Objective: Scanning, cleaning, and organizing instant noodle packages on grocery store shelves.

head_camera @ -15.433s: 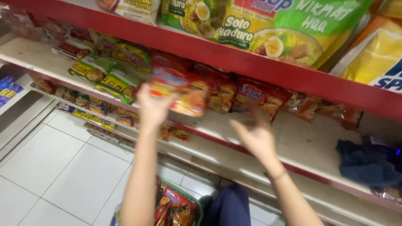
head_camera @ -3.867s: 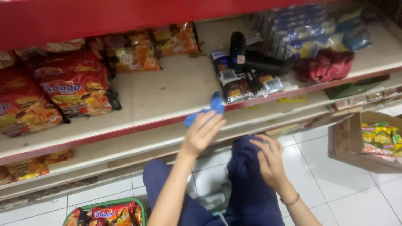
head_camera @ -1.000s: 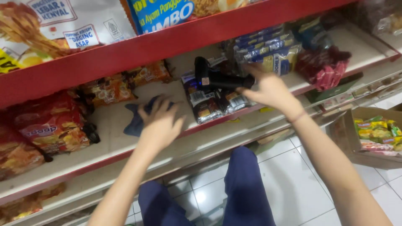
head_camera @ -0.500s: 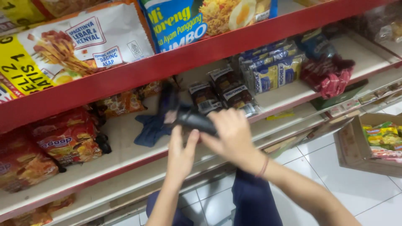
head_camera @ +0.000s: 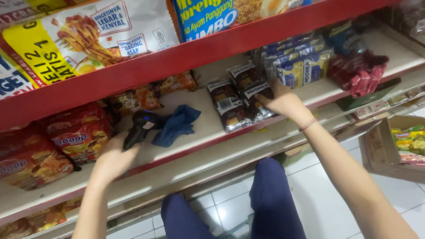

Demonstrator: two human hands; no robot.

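My left hand point(head_camera: 113, 159) rests at the shelf's front edge with its fingers on a black handheld device point(head_camera: 141, 126) that lies on the white shelf point(head_camera: 195, 132). A crumpled blue cloth point(head_camera: 176, 126) lies just right of the device. My right hand point(head_camera: 283, 101) reaches onto the same shelf and touches the right one of two dark noodle packets point(head_camera: 230, 104), next to a stack of blue and yellow packets point(head_camera: 299, 62).
Red and orange noodle packets point(head_camera: 66, 141) crowd the shelf's left side. Dark red packets point(head_camera: 361, 73) lie at the right. A red shelf front point(head_camera: 177, 57) with large bags above overhangs. An open cardboard box point(head_camera: 394, 146) sits on the tiled floor at right.
Half a second ago both hands held the black device in front of the shelf. Now it lies on the shelf at the left under my left hand, and my right hand has moved to the dark packets.
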